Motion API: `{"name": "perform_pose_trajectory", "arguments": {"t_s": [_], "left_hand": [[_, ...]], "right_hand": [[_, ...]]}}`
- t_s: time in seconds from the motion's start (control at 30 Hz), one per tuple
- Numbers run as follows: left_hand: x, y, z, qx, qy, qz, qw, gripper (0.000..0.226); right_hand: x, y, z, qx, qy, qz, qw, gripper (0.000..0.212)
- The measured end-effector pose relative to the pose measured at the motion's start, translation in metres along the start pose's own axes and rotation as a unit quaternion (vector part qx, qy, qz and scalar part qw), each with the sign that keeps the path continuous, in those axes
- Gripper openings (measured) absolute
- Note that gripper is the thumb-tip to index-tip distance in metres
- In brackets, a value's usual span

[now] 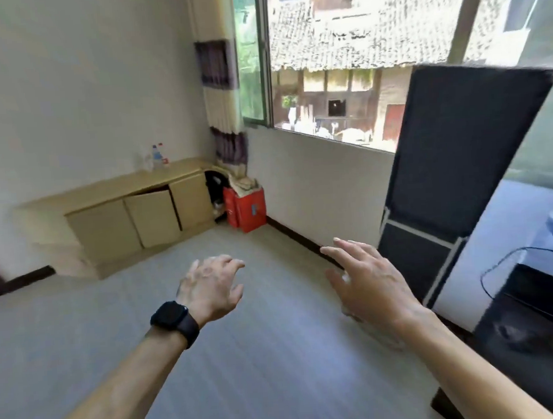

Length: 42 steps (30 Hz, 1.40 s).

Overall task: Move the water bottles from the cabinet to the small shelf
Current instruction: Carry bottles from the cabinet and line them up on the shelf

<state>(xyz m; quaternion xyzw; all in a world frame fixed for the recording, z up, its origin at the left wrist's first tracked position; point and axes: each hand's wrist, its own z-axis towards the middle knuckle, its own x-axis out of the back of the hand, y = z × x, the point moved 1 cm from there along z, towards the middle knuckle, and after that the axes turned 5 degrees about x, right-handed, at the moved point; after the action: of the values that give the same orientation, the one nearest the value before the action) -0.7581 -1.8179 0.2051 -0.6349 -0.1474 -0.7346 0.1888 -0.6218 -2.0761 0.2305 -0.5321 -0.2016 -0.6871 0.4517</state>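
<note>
Hands in the lower middle of the frame: you are holding both out in front of you above the grey floor [261, 356], and neither is touching anything. Your left hand [208, 286], with a black watch [175, 322] on its wrist, is hanging with its fingers loosely curled and apart, gripping nothing. Your right hand [372, 283], beside it and apart from it, is spreading its fingers nearly straight — likewise empty.

Water bottles [157, 156] are standing together on top of the low wooden cabinet [108, 226] at the middle left of the frame, against the white wall and well apart from both hands; blur is hiding how many there are. One cabinet door [154, 216] is hanging ajar and tilted.

At the cabinet's right end a red bag [247, 208] is sitting in the corner of the room, under a striped curtain [219, 83]. A window [340, 53] is filling the upper middle and right. A tall black panel [460, 159] is standing upright at the right of the frame — its foot just beyond your right hand. A black box [540, 306] with a thin cable [498, 260] is showing, blurred, at the lower right.
</note>
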Motion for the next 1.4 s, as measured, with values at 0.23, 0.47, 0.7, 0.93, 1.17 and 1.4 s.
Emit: {"name": "perform_pose_trajectory", "arguments": {"t_s": [0.23,0.47,0.7,0.93,1.17,1.4], "left_hand": [[0.044,-0.109,0.096,0.140,0.064,0.041,0.987,0.048],[0.059,-0.171,0.159,0.219,0.099,0.055,0.969,0.063],[0.029,-0.249,0.225,0.272,0.074,0.052,0.958,0.058],[-0.001,-0.352,0.339,0.276,0.066,0.044,0.958,0.054],[0.002,-0.459,0.465,0.262,0.089,0.038,0.960,0.054],[-0.030,-0.547,0.565,0.256,0.056,0.036,0.964,0.053]], "right_hand": [[-0.013,-0.005,0.182,0.107,0.037,0.005,0.994,0.046],[-0.040,-0.003,0.328,0.162,0.066,0.048,0.983,0.041],[-0.094,-0.029,0.446,0.199,0.047,0.057,0.977,0.041],[-0.156,-0.051,0.577,0.208,0.044,0.038,0.976,0.044],[-0.207,-0.077,0.714,0.184,0.046,0.044,0.981,0.045],[-0.275,-0.102,0.837,0.172,0.052,0.068,0.981,0.043]]}}
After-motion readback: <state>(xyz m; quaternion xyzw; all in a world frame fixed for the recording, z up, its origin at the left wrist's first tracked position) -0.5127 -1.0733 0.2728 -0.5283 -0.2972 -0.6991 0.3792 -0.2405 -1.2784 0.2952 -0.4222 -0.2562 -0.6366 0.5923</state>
